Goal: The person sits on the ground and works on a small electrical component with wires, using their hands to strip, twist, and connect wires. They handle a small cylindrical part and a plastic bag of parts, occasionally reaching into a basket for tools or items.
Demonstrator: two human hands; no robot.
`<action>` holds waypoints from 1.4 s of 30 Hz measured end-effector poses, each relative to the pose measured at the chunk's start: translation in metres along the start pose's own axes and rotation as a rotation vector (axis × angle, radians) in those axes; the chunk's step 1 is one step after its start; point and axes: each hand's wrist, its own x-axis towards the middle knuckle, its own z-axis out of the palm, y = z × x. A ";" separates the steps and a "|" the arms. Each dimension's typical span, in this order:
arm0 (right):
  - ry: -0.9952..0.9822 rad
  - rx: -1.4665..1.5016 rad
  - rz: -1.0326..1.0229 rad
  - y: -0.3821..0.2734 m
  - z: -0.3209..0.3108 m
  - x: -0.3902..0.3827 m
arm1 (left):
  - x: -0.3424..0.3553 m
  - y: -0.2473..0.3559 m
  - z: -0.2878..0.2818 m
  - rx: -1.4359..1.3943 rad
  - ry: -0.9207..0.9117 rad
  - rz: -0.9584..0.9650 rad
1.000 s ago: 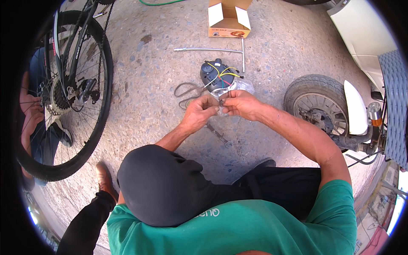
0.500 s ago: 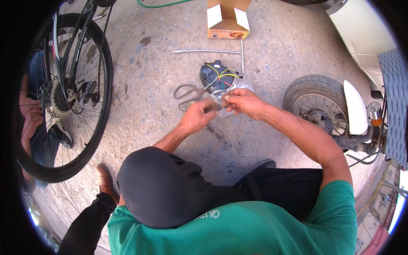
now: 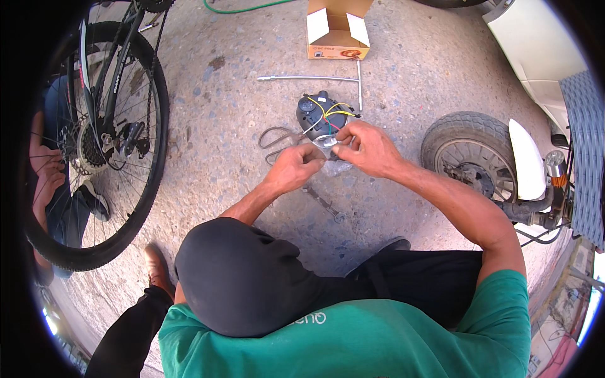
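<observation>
My left hand (image 3: 297,167) is closed, thumb and forefinger pinched; what is between them is hidden. Close by on the right, my right hand (image 3: 372,151) is curled with its fingertips together, and its grip cannot be made out. A small white piece (image 3: 329,142), perhaps a connector, shows between the hands. Just beyond lies a round black housing (image 3: 320,116) with yellow, white, red and green wires (image 3: 328,114) coming out of it. Clear plastic wrapping (image 3: 338,167) sits under my fingers. Dark scissors (image 3: 275,138) lie left of the housing, their blades out of sight.
Farther off are a metal T-handle wrench (image 3: 315,78) and an opened cardboard box (image 3: 338,53). Nearer me lies a spanner (image 3: 324,203). A bicycle (image 3: 94,145) stands left, another person's hand (image 3: 49,170) behind its wheel. On the right is a small vehicle's wheel (image 3: 469,154).
My right hand has shifted slightly away and to the right, its fingers curling more. The white piece shows more plainly, and less of the plastic is visible. My left hand has barely moved.
</observation>
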 end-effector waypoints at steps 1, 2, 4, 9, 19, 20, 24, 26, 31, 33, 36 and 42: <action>0.002 0.011 -0.120 -0.003 -0.001 -0.001 | 0.002 0.003 -0.001 -0.031 -0.016 0.006; -0.037 0.069 -0.093 -0.005 -0.001 0.000 | 0.004 0.006 -0.002 -0.060 -0.031 0.013; -0.117 0.184 -0.043 -0.005 0.003 0.002 | 0.009 0.010 -0.005 -0.135 -0.053 -0.005; -0.178 0.352 0.143 0.005 0.003 0.007 | 0.018 0.007 -0.007 -0.395 0.021 -0.034; -0.107 0.614 0.372 -0.004 0.000 0.008 | 0.019 0.004 -0.002 -0.684 0.044 0.040; -0.115 0.607 0.355 -0.003 0.002 0.008 | 0.020 0.004 -0.001 -0.667 0.046 0.050; -0.123 0.512 0.207 0.002 0.011 0.010 | 0.023 0.005 -0.002 -0.604 0.040 0.036; -0.106 0.511 0.167 0.005 0.014 0.010 | 0.025 0.006 -0.003 -0.580 0.023 0.049; -0.050 0.738 0.280 0.008 0.011 0.011 | 0.029 0.010 -0.002 -0.509 0.035 0.039; -0.023 0.816 0.287 0.006 0.009 0.013 | 0.029 0.016 -0.002 -0.466 0.029 0.009; -0.078 0.795 0.285 0.004 -0.003 0.013 | 0.030 0.030 -0.006 -0.307 0.009 -0.022; -0.127 0.738 0.221 0.002 -0.029 0.020 | 0.045 0.080 -0.029 0.169 -0.006 0.093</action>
